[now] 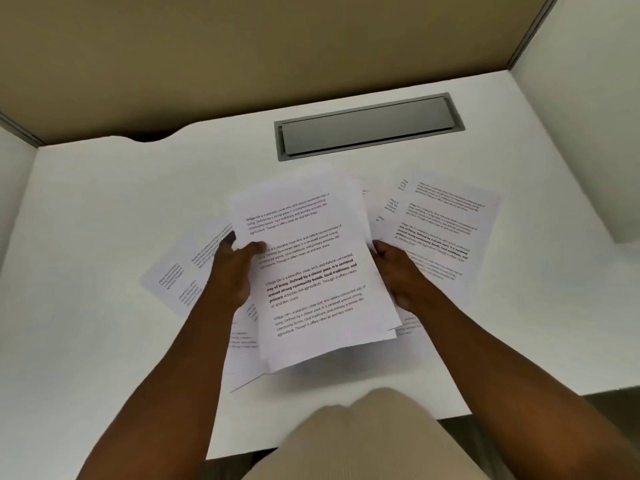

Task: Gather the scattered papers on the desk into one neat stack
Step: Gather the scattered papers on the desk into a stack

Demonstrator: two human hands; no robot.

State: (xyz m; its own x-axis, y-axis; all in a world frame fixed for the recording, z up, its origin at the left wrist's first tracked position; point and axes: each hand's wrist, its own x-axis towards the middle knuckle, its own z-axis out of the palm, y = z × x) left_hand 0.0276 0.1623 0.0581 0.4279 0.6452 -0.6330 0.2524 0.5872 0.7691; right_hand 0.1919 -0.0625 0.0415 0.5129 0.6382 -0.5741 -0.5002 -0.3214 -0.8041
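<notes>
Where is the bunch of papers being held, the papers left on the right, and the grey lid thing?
held papers (311,271): head view, middle of top sheet.
right papers (446,216): head view, printed face of top sheet.
grey lid (367,128): head view, centre of flap.

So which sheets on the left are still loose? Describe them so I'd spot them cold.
Start at the grey cable hatch in the white desk, then drop to the stack held by both hands. The loose sheets lie flat just beyond the left hand, fanned and rotated, unlike the lifted stack.
</notes>
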